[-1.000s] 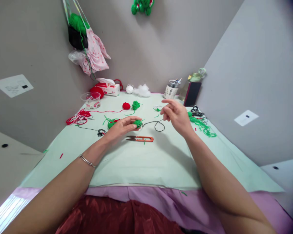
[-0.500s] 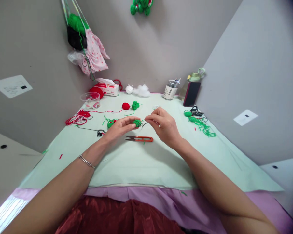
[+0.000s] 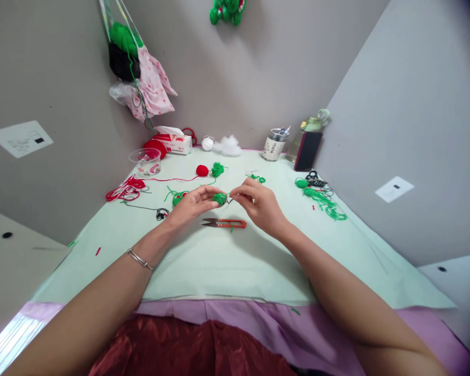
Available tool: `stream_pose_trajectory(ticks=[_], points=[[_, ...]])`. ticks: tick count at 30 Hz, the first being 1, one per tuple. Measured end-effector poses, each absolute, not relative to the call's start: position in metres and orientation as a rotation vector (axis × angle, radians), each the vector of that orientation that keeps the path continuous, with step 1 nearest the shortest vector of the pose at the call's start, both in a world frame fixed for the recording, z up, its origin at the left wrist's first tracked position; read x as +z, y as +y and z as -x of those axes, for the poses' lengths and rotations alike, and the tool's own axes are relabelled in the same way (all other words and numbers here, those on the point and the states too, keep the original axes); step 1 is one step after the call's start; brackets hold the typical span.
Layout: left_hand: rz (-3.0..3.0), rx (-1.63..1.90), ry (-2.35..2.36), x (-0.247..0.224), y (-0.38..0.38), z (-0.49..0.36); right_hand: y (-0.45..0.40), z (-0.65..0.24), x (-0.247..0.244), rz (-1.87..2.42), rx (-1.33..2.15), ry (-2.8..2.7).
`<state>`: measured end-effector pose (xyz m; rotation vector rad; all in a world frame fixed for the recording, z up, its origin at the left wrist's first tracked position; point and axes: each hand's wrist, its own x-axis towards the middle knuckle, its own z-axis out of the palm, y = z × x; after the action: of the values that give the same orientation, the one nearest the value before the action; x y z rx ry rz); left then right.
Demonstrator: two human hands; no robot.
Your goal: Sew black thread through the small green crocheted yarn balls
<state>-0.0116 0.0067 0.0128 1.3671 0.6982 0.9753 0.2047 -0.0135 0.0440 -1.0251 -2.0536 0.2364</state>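
Note:
Between the thumb and fingers of my left hand (image 3: 191,204) is a small round green crochet piece (image 3: 220,199), partly covered by the fingertips. My right hand (image 3: 258,202) is closed in a pinch just right of it, on a thin strand of yarn (image 3: 228,200) that runs from the piece. Whether a needle is also in that pinch is too small to tell. Thread snips (image 3: 224,223) with an orange handle lie on the table below both hands. A green and red crochet piece (image 3: 178,198) lies behind my left hand, partly hidden.
Red yarn (image 3: 126,189), a clear tub (image 3: 145,163) and a tissue box (image 3: 176,144) are at the left. Farther back lie a red ball (image 3: 202,171) and white stuffing (image 3: 227,145). A pen jar (image 3: 273,147), phone (image 3: 308,151) and green yarn (image 3: 325,201) occupy the right.
My right hand has moved slightly left, closer to the green crochet piece, and the strand between them looks shorter. A bit of green yarn behind the right hand now shows more.

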Motion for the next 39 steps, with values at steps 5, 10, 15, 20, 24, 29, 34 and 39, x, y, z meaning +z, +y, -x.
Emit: stream_pose_trajectory(ticks=[5,10,15,20,24,29,34,39], points=[[-1.35,0.959,0.702,0.012,0.005,0.01,-0.01,-0.204,0.044,1.037,0.561,-1.962],[-1.341,0.966,0.746,0.011,0.004,0.007,-0.011,-0.201,0.041,1.079,0.565,-1.941],[-1.323,0.98,0.758,0.012,0.003,0.006,-0.009,-0.202,0.037,1.11,0.489,-1.966],[-1.321,0.991,0.764,0.014,0.003,0.006,-0.01,-0.208,0.043,1.058,0.497,-2.077],[-1.322,0.974,0.78,0.016,0.002,0.005,-0.012,-0.215,0.053,1.04,0.526,-2.182],[-1.327,0.972,0.78,0.017,0.001,0.006,-0.013,-0.222,0.06,1.028,0.552,-2.256],[-1.324,0.979,0.78,0.014,0.003,0.006,-0.012,-0.221,0.057,1.038,0.577,-2.224],[-1.305,0.981,0.784,0.012,0.002,0.004,-0.011,-0.216,0.051,1.036,0.66,-2.143]])
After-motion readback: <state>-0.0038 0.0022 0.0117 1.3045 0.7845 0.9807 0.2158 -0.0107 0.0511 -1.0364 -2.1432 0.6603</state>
